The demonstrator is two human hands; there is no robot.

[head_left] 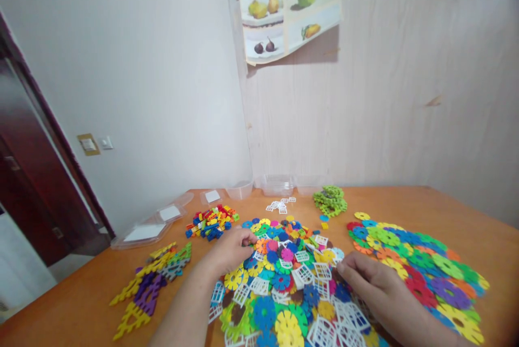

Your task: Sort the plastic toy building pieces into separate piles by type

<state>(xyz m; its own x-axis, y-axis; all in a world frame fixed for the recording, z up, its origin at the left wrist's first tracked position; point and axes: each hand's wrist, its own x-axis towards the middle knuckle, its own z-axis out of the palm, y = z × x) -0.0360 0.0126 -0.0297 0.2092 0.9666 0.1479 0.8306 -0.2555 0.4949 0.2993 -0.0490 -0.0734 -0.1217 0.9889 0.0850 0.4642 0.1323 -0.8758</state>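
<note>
Both hands down in the mixed heap of snowflake discs and white lattice squares at table centre. Left hand rests on the heap's left edge, fingers curled onto pieces near an orange disc; can't tell if anything is actually pinched. Right hand lies on the heap's right side, fingertips bent down on a white lattice square, grip unclear too. Right of it, a spread of larger flat discs. Green disc stack behind, near the wall. Small white squares cluster beside it. Little brick pile back left. Yellow and purple frame pieces far left. Clear plastic tubs and lids along the wooden table edge. Fruit poster on wall.
</note>
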